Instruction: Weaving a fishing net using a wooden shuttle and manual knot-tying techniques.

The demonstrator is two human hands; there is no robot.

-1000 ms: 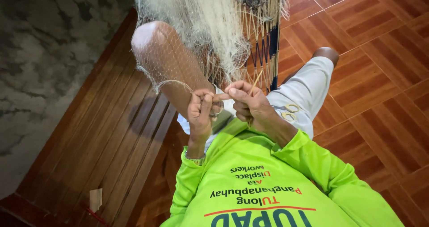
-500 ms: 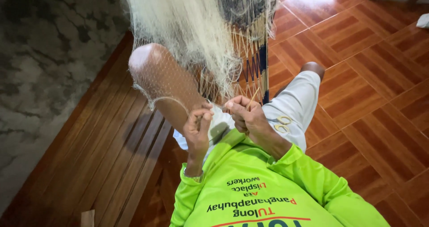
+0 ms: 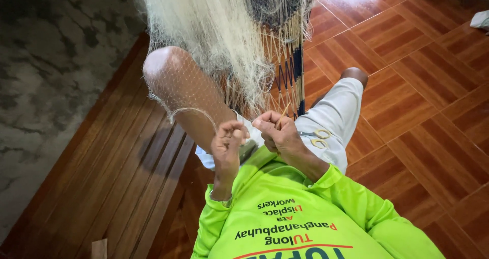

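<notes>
Left hand (image 3: 227, 143): curled closed, fingertips pinching fine net mesh just above the lap; bracelet at the wrist.
Right hand (image 3: 277, 131): closed around a thin tan netting needle (image 3: 282, 115) that points up toward the net; close beside the left hand, whether they touch cannot be told.
Net (image 3: 214, 40): pale, fine-meshed, hanging in a thick bunch from above, draped over the raised left knee (image 3: 170, 78) and reaching down to both hands.
Scissors (image 3: 318, 136): yellow-handled, lying on the right thigh, just beside the right hand.
Dark lines (image 3: 288, 73): blue-black cords hanging behind the net, between the legs.
Clothing: bright green long-sleeved shirt (image 3: 295, 223), light shorts (image 3: 336, 111).
Floor (image 3: 423, 85): reddish-brown tiles to the right; dark wooden planks (image 3: 117, 172) to the left.
</notes>
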